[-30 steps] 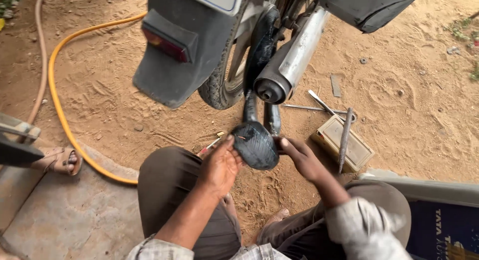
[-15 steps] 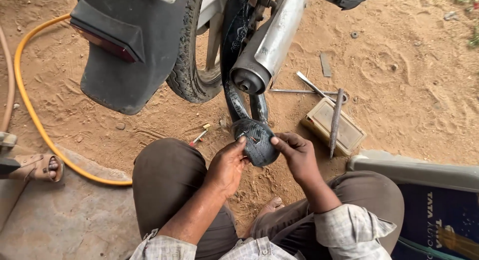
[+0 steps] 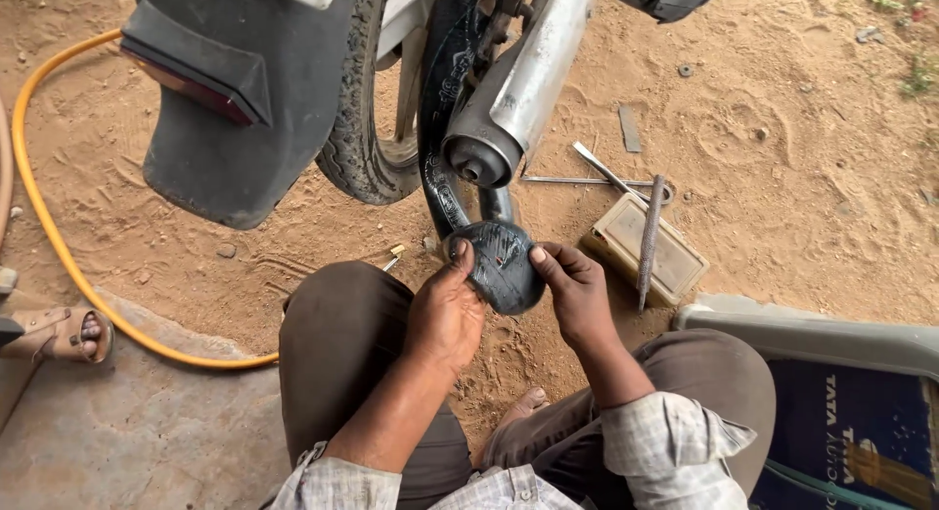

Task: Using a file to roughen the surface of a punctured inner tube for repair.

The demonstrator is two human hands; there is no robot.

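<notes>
Sandy ground lay under me as I crouched behind the motorcycle wheel (image 3: 357, 129). My left hand (image 3: 445, 310) and right hand (image 3: 577, 295) were both clamped on the black inner tube (image 3: 499, 264), closer to my knees than a second before. The tube's long axis ran away from me, up past the silver exhaust (image 3: 514, 104). Beyond lay a file (image 3: 648, 236) on a box (image 3: 646, 251).

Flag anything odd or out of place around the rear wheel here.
The black inner tube hangs out of the rear tyre beside the exhaust, its folded end pinched between left hand and right hand. Tools lie loose in the sand by the small box.
</notes>
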